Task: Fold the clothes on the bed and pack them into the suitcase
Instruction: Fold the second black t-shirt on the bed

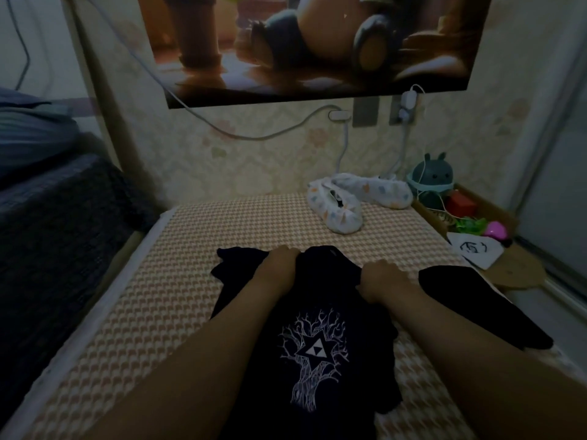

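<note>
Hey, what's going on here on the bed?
A person is handling a black T-shirt with a white tree print, which lies on the checked bed cover. The left hand and the right hand each grip the fabric near the shirt's far end. The shirt looks rumpled, not yet folded. No suitcase is in view. A white patterned item lies further back.

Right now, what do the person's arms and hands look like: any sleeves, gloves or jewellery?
Both forearms are bare to the frame edge, no sleeves showing. The left hand and right hand wear no gloves; no watch, bracelet or ring shows in the dim light.
</note>
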A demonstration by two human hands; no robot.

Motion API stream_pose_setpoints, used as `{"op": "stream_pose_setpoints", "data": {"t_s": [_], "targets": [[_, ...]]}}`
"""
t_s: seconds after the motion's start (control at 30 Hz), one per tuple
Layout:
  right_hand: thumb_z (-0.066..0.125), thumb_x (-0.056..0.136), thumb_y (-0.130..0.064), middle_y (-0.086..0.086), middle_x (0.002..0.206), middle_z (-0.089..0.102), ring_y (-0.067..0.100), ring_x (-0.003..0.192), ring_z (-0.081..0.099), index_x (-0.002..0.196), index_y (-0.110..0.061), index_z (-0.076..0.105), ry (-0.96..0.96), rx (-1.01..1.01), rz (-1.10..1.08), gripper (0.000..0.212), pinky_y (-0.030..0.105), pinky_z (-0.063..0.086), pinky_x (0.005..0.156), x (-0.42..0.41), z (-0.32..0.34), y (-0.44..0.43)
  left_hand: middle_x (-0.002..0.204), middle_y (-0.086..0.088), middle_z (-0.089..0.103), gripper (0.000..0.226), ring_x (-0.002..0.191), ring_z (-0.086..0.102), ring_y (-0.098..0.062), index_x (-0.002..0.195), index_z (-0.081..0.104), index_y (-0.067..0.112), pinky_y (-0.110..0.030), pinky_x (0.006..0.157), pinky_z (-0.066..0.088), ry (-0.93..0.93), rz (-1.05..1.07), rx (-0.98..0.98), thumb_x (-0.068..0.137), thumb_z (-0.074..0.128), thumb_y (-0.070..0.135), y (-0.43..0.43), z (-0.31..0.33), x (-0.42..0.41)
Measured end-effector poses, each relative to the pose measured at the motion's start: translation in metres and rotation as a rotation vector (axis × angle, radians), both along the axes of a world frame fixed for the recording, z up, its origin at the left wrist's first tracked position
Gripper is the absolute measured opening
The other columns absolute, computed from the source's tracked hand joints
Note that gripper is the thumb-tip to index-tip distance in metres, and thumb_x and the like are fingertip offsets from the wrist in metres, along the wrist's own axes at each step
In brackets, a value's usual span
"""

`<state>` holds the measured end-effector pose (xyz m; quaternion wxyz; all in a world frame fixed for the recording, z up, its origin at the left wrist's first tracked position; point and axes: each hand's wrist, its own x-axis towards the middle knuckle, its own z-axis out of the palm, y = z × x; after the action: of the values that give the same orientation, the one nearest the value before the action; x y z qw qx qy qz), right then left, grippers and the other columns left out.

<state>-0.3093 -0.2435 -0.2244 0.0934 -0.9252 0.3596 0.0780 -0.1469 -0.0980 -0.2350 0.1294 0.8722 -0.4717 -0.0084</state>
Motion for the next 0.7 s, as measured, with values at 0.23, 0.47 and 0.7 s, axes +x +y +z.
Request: {"op": "stream_pose_setpoints", "data": {"t_s": [0.23, 0.47, 0.7], "targets": [[0.047, 0.1, -0.021, 0.008, 0.096, 0.055, 0.026, 0.093, 0.057, 0.104, -0.002, 0.058, -0.454, 0.266, 0.033, 0.022, 0.027, 0.036, 0.069, 0.036, -0.007, -0.018, 0.109, -0.012, 0.062, 0.018, 0.093, 0.057, -0.024, 0.101, 0.064, 0.008, -0.03, 0.078, 0.044, -0.093, -0.001, 0.038, 0.096, 0.047, 0.015, -0.027, -0.021, 0.04], [0.057, 0.093, -0.028, 0.008, 0.106, 0.067, 0.022, 0.089, 0.063, 0.11, -0.014, 0.064, -0.649, 0.381, -0.046, 0.024, 0.028, 0.047, 0.074, 0.053, -0.002, -0.017, 0.12, -0.02, 0.049, 0.021, 0.093, 0.056, -0.034, 0.115, 0.049, 0.001, -0.042, 0.073, 0.044, -0.245, 0.305, -0.213, 0.097, 0.038, 0.003, 0.043, 0.001, 0.078], [0.056, 0.087, -0.007, 0.006, 0.096, 0.059, 0.025, 0.091, 0.058, 0.093, -0.002, 0.058, -0.309, 0.085, 0.11, 0.008, 0.028, 0.042, 0.072, 0.075, 0.011, -0.001, 0.09, -0.014, 0.053, 0.025, 0.075, 0.053, -0.032, 0.082, 0.066, 0.011, -0.033, 0.042, 0.039, -0.552, -0.002, 0.037, 0.062, 0.082, 0.008, 0.115, 0.017, 0.115]]}}
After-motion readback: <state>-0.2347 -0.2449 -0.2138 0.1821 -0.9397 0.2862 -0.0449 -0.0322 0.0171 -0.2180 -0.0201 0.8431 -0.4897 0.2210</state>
